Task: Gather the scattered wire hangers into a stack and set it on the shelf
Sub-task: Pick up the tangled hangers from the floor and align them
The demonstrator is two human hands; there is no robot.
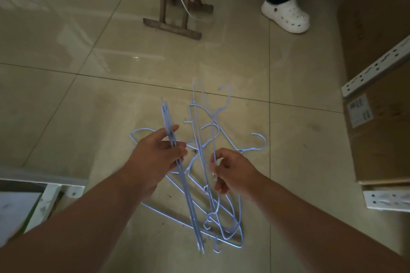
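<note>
Several pale blue wire hangers (224, 215) lie tangled on the tiled floor below my hands. My left hand (155, 157) is closed around a bunch of hangers (188, 201) held edge-on, their long wires running from upper left down to the floor. My right hand (233, 170) pinches the wire of a single hanger (214, 137) that stands almost upright, its hook (225, 95) at the top. Another hook (259, 142) pokes out to the right of the pile. The shelf's white perforated frame (386, 199) shows at the right edge.
A large cardboard box (381, 139) fills the right side, with a white perforated metal rail (377, 68) across it. A wooden folding stool (177, 6) stands ahead. Another person's leg and white clog (286, 15) are at the top right. White frame parts (53, 197) sit lower left.
</note>
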